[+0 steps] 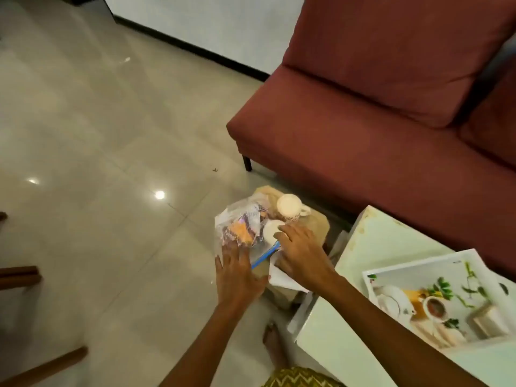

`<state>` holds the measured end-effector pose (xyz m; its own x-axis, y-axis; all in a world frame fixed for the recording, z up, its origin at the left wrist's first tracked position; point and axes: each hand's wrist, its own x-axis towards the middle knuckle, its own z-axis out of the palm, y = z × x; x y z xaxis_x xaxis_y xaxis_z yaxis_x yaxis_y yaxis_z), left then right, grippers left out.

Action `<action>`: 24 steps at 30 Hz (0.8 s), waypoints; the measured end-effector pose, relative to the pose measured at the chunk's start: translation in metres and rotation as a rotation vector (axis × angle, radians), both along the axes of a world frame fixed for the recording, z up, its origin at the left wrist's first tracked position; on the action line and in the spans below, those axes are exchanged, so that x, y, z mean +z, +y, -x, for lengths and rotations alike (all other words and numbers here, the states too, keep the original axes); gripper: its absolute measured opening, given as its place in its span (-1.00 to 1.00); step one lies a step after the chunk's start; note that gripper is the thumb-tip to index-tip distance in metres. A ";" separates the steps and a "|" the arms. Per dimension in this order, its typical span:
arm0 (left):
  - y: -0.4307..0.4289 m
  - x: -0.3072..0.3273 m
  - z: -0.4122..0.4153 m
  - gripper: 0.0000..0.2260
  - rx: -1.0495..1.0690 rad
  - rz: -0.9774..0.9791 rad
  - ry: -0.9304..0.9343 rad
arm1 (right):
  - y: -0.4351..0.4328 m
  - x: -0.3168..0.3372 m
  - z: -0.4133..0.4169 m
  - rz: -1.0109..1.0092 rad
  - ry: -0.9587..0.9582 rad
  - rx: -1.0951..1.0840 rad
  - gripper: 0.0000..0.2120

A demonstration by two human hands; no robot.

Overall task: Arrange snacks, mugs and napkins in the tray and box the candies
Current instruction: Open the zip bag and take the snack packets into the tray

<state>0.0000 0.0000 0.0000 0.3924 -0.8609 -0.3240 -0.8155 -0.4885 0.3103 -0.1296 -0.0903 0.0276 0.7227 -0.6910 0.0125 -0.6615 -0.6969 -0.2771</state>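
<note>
Head view: left hand (pixel 237 272) lies flat, fingers straight, on clear snack bag (pixel 243 227) atop a low wooden stool (pixel 315 224). Right hand (pixel 301 255) touches the nearer mug (pixel 270 231), over white napkins (pixel 282 279); can't tell if it grips. Second mug (pixel 290 206) sits just behind. Tray (pixel 413 265) sits on the white bench (pixel 391 241), right of the stool.

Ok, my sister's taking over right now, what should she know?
Left hand: flat on the clear snack bag.
Right hand: touches the near mug, grip unclear.
Second mug, bag and white napkins sit on the small wooden stool. The tray is on the white table.
Done: nothing from the stool seems to be in the tray yet.
Left: load the tray, box the candies; no candy box in view.
</note>
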 end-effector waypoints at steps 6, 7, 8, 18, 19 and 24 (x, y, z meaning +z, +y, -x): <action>-0.007 -0.076 -0.030 -0.15 -0.075 -0.171 -0.116 | -0.018 -0.081 -0.049 0.176 0.304 0.353 -0.45; -0.007 -0.088 -0.034 -0.18 -0.097 -0.172 -0.131 | -0.020 -0.095 -0.054 0.162 0.343 0.399 -0.44; -0.007 -0.098 -0.037 -0.21 -0.110 -0.159 -0.133 | -0.023 -0.104 -0.060 0.148 0.385 0.443 -0.44; -0.018 -0.115 -0.054 -0.84 -0.110 0.041 -0.138 | -0.033 -0.143 -0.082 0.086 0.465 0.486 -0.51; -0.019 -0.112 -0.056 -0.82 -0.083 0.060 -0.122 | -0.033 -0.141 -0.084 0.128 0.466 0.482 -0.51; -0.029 -0.084 -0.072 -0.70 0.021 0.154 -0.079 | -0.046 -0.118 -0.101 0.242 0.399 0.449 -0.58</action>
